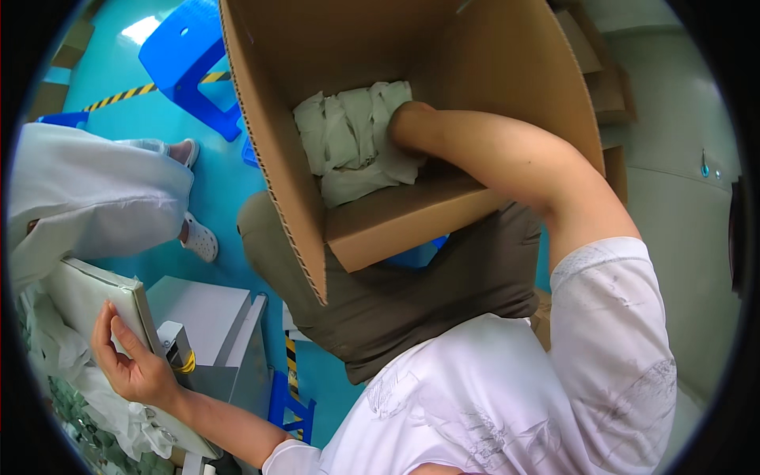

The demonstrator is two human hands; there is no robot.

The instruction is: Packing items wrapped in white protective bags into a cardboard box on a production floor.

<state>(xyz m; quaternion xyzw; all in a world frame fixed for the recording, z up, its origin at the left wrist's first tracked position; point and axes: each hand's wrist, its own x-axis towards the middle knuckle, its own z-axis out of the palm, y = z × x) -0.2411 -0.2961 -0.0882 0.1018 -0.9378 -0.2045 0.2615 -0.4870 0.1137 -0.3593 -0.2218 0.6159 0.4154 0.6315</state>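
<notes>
Below carton (297,206) edges, right hand (406,124) touches wrapping (347,131); room above.

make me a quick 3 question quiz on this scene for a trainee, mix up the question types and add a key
1. Multiple choice: which of the person's own hands reaches into the open cardboard box?
a) left only
b) right only
c) both
d) neither

2. True or false: the left hand is down inside the box.

3. Fill in the blank: the plastic stool just left of the box, at the top of the picture, is ____ in colour.

Key:
1. b: the right hand is in the box, by the white wrapping.
2. False: the left hand is outside the box, beside the flat white slab.
3. Blue.
</notes>
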